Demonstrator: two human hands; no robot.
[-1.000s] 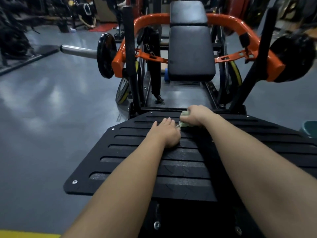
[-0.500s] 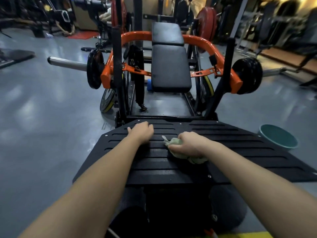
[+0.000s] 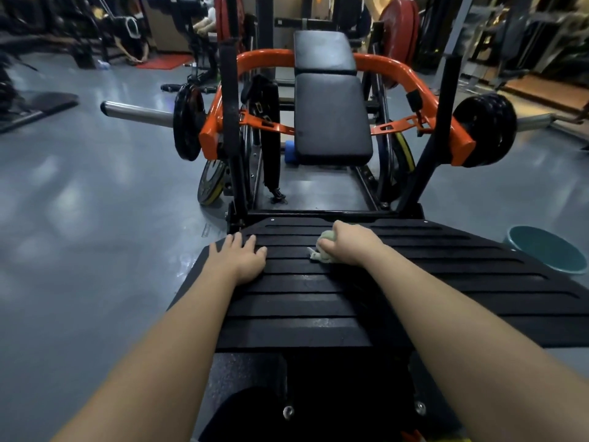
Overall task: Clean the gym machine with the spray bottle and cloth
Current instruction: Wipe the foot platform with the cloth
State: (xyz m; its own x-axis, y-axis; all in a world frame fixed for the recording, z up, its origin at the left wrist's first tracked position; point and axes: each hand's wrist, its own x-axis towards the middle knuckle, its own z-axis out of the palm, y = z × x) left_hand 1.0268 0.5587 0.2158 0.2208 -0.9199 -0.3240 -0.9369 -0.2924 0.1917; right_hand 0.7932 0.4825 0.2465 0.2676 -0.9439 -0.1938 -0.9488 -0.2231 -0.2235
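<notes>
The gym machine has a black ribbed foot platform (image 3: 430, 282) in front of me, an orange frame (image 3: 398, 71) and a black padded seat (image 3: 331, 119) beyond. My right hand (image 3: 350, 247) grips a bunched pale green cloth (image 3: 323, 250) and presses it on the platform near its far edge. My left hand (image 3: 240, 256) lies flat on the platform's left part, fingers straight and spread. No spray bottle is in view.
A teal bucket (image 3: 548, 253) stands on the grey floor right of the platform. Black weight plates (image 3: 188, 122) sit on the machine's steel bars on both sides. Other gym machines and a red mat (image 3: 162, 62) fill the background.
My right hand has slid the cloth back toward the platform's far edge after pulling it nearer. My left hand has shifted left on the platform. The view has tilted up a little.
</notes>
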